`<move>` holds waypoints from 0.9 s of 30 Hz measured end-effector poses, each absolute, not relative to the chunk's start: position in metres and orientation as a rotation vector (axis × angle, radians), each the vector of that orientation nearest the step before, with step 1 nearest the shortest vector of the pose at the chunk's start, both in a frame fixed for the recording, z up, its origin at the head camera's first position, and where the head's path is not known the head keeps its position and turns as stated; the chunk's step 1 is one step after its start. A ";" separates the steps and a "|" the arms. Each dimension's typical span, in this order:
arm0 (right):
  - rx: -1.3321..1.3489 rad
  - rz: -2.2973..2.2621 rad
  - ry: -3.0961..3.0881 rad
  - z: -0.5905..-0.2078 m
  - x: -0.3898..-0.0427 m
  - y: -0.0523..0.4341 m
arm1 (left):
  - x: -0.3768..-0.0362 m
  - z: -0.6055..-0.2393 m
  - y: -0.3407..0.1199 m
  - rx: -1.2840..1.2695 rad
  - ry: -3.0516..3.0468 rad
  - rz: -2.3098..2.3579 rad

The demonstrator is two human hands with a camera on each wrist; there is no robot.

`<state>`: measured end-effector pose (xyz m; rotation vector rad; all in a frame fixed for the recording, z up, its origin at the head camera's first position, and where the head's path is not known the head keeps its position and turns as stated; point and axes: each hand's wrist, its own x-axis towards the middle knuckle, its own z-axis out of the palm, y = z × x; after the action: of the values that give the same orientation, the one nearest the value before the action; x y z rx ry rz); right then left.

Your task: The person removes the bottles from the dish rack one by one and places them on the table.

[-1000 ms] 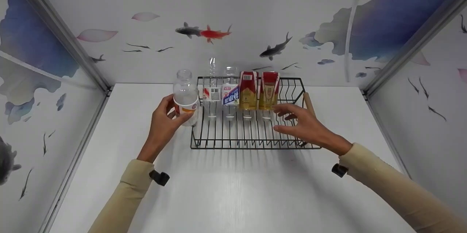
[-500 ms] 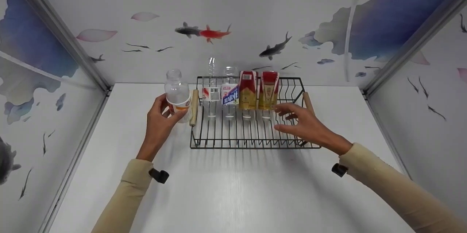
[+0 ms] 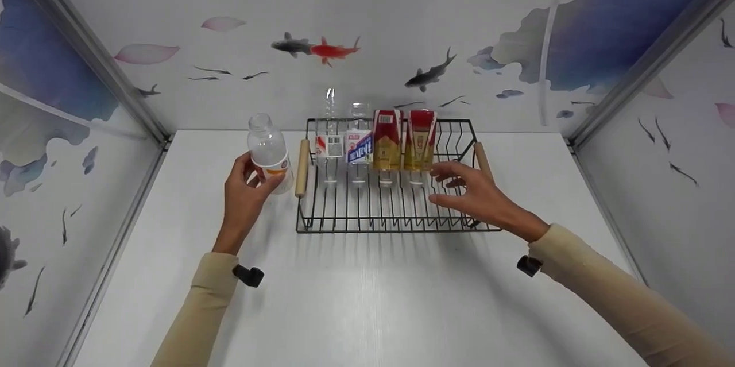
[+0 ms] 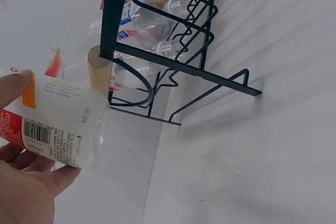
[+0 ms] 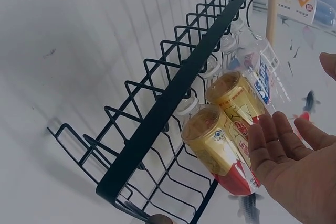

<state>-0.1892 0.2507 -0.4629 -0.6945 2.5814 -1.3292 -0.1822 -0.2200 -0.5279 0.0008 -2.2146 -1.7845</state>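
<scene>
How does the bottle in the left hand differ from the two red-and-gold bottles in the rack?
The clear bottle is held by the left hand outside the black wire rack, neck up, empty-looking. The red-and-gold bottles stand neck down in the rack, unheld, holding amber liquid. Both kinds are labelled plastic bottles.

A clear, empty plastic bottle (image 3: 267, 151) with no cap and a white label banded in orange and red, a barcode printed on it, is gripped around its lower half by the left hand (image 3: 243, 197). It stands nearly upright, lifted off the white table, just left of the black wire rack's (image 3: 390, 223) wooden handle (image 3: 301, 166)
</scene>
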 end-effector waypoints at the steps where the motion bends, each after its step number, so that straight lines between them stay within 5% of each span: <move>1: -0.692 -1.330 2.580 -0.463 -0.190 0.250 | -0.182 -0.529 -0.222 0.007 -2.220 -1.781; 27: -0.613 -1.378 2.569 -0.461 -0.209 0.253 | -0.203 -0.582 -0.224 0.104 -2.269 -1.790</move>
<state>-0.2093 0.2534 -0.4609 -0.6130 2.5687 -1.3780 -0.2027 -0.2240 -0.5824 0.1037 -2.2689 -1.7904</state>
